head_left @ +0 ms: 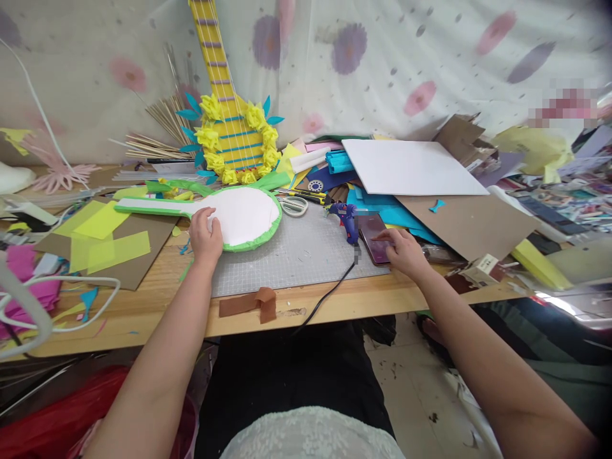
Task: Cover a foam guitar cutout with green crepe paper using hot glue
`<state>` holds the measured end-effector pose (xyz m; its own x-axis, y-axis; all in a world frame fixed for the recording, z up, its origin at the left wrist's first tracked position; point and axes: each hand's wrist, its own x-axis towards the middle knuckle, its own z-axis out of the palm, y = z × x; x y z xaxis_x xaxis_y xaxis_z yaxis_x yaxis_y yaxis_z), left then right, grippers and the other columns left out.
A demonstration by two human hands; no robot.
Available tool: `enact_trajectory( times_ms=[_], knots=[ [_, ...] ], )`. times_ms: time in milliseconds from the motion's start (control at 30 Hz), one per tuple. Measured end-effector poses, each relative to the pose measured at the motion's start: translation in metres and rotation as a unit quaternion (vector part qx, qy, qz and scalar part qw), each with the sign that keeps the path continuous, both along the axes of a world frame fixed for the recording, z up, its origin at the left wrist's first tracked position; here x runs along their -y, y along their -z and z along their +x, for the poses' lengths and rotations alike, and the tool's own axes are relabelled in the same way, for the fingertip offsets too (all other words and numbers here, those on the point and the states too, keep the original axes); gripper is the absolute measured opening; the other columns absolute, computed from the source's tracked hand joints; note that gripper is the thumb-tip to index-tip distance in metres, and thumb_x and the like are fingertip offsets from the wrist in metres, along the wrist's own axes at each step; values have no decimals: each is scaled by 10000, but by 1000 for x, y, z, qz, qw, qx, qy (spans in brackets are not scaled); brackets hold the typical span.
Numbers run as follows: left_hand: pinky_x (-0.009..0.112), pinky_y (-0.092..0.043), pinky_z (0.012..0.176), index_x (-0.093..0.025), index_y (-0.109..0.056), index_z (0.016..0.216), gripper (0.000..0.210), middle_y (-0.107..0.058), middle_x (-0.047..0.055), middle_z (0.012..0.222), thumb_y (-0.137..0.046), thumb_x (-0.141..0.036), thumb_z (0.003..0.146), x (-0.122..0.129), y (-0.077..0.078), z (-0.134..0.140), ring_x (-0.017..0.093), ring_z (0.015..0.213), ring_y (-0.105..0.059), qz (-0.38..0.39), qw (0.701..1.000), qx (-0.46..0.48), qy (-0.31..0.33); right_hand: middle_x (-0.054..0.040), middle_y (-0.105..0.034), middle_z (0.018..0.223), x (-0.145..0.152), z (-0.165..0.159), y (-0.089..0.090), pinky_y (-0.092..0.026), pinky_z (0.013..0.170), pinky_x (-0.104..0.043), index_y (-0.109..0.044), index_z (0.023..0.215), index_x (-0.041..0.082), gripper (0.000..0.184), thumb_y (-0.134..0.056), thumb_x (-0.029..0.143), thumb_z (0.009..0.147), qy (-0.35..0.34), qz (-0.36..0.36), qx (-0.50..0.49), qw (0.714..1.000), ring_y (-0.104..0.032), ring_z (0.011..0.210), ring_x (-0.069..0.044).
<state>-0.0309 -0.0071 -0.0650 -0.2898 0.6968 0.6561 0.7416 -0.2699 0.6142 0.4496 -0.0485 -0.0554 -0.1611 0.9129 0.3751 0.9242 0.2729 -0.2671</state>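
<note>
A round-bodied, long-necked cutout (248, 217), white on top with a green paper edge, lies on the grey cutting mat (296, 255). My left hand (206, 236) rests on it where neck meets body, fingers spread and not gripping. My right hand (404, 252) touches the dark screen of a smartphone (373, 236) with an outstretched finger; it does not grasp the phone. A blue glue gun (347, 222) lies just left of the phone, its black cord running over the table's front edge. White-handled scissors (293, 206) lie between the cutout and the glue gun.
A yellow paper guitar (234, 140) with yellow flowers leans at the back. A white board (415, 167) and brown cardboard (468, 220) lie at right. Yellow strips (100, 220) cover cardboard at left. Brown crepe paper (248, 305) lies by the front edge, with a white cable (112, 287) further left.
</note>
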Motion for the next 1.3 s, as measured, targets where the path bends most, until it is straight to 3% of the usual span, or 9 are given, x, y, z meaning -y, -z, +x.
enact_trajectory(
  times_ms=[367, 633, 1067, 1300],
  knots=[
    [388, -379, 1005, -182, -593, 968, 208, -600, 107, 1056, -462, -175, 807, 3, -5, 5, 223, 1028, -535, -17, 1000, 14, -20, -60, -727, 863, 2, 11, 2, -476, 818, -432, -539, 822, 239, 225, -426, 126, 665, 104, 50, -15, 993, -613, 891, -279],
    [372, -391, 990, -186, -595, 957, 205, -599, 98, 1025, -465, -176, 800, 1, -4, 4, 219, 1026, -541, -10, 999, 14, -30, -51, -721, 884, 7, -1, 1, -478, 836, -408, -593, 828, 243, 260, -421, 114, 682, 11, 18, -6, 1000, -621, 919, -259],
    [378, -396, 981, -184, -577, 984, 217, -594, 101, 1034, -455, -180, 805, 3, -6, 6, 212, 993, -548, -15, 999, 24, -31, -31, -739, 793, -1, 10, -4, -441, 651, -336, -577, 750, 244, 193, -430, 142, 679, 158, 32, -48, 986, -658, 823, -252],
    [370, -387, 991, -182, -579, 1017, 242, -589, 103, 1045, -453, -191, 810, 3, -4, 6, 206, 995, -552, -7, 999, 24, -33, -13, -656, 609, -4, -18, -17, -414, 593, -295, -561, 686, 234, 179, -398, 161, 676, 152, 59, -120, 979, -610, 628, -196]
  ],
)
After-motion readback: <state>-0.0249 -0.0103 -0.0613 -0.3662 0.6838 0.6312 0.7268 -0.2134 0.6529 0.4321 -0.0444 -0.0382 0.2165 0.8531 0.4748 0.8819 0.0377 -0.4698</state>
